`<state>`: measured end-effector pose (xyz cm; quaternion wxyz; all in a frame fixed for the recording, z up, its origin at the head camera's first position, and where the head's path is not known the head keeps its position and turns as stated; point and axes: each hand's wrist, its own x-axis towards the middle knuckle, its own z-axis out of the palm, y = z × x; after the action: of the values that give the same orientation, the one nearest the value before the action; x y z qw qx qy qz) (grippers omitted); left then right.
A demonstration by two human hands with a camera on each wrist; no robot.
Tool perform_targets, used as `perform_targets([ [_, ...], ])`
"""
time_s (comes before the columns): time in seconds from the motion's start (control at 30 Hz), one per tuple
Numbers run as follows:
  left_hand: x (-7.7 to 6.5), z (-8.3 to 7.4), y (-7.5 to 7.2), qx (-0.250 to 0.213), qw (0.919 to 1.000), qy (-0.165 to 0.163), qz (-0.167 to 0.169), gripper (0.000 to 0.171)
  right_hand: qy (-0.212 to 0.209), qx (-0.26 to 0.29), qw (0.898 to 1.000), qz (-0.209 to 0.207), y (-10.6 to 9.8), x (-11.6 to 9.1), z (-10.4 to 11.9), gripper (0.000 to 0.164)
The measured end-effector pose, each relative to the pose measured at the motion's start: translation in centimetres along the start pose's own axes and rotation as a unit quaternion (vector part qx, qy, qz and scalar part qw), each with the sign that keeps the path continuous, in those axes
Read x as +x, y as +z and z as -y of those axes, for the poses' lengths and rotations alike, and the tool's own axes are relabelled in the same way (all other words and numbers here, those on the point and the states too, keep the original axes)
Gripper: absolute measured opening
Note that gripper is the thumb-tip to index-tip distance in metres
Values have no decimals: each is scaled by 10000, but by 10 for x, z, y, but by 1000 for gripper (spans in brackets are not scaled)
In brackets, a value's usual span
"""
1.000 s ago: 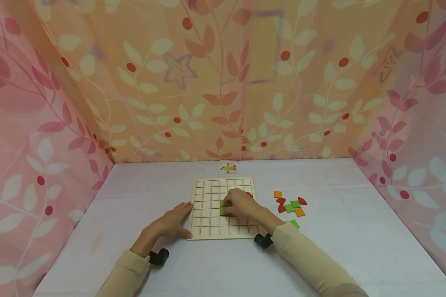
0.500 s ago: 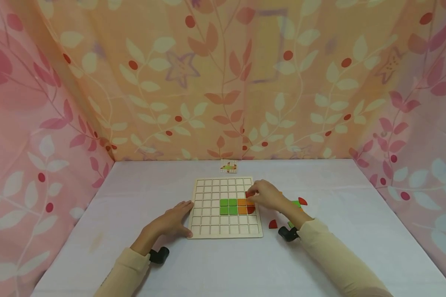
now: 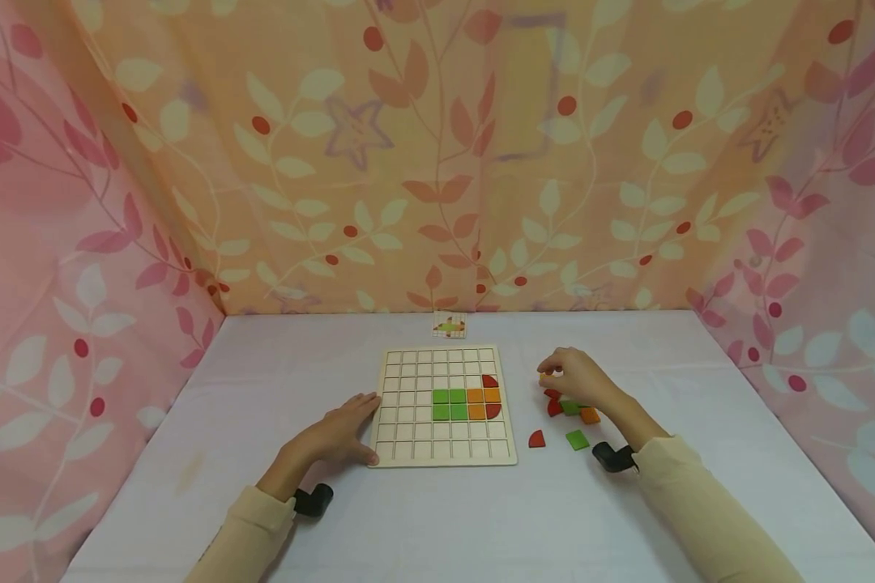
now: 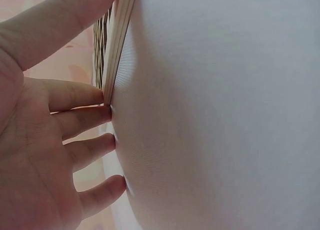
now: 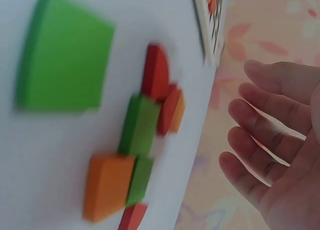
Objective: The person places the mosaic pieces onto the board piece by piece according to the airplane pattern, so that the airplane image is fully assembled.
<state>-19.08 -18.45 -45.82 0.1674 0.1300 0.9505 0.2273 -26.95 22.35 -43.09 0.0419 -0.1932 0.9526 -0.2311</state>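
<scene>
My left hand point(image 3: 338, 431) lies at the left edge of the light wooden grid board point(image 3: 408, 441), thumb and fingers spread; in the left wrist view its fingertips point(image 4: 104, 109) meet the board's side. Green point(image 3: 441, 397) and orange square tiles point(image 3: 476, 397) sit together in the grid, with red quarter-round tiles point(image 3: 489, 380) above and below the right-hand end. My right hand point(image 3: 583, 379) hovers right of the board over the loose tiles, fingers loosely bent near an orange tile point(image 3: 544, 375). In the right wrist view nothing lies between its parted fingers point(image 5: 250, 165).
Loose tiles lie right of the board: a red quarter-round point(image 3: 537, 440), a green square point(image 3: 577, 440), an orange square point(image 3: 590, 415) and several more in a cluster. Behind the board is a small pattern card point(image 3: 449, 325). Floral cloth point(image 3: 437, 162) walls the white table.
My right hand has moved from over the green tiles on the board, past the red tile at its right side, to the loose tiles further right. My left hand stays put.
</scene>
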Motion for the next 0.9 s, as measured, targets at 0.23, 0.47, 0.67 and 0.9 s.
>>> perform_targets([
  [0.23, -1, 0, -2, -16, 10000, 31, -16, 99, 214, -37, 9998, 51, -5, -12, -23, 23],
  [0.47, -2, 0, -1, -62, 10000, -19, 28, 99, 232, -51, 9996, 155, -6, -23, -41, 21],
  [0.67, 0, 0, 0, -64, 10000, -13, -3, 99, 382, -186, 9983, 389, -5, -29, -47, 20],
  [0.9, 0, 2, 0, -39, 10000, 16, 26, 100, 614, -302, 9963, 520, -2, -33, -50, 19],
])
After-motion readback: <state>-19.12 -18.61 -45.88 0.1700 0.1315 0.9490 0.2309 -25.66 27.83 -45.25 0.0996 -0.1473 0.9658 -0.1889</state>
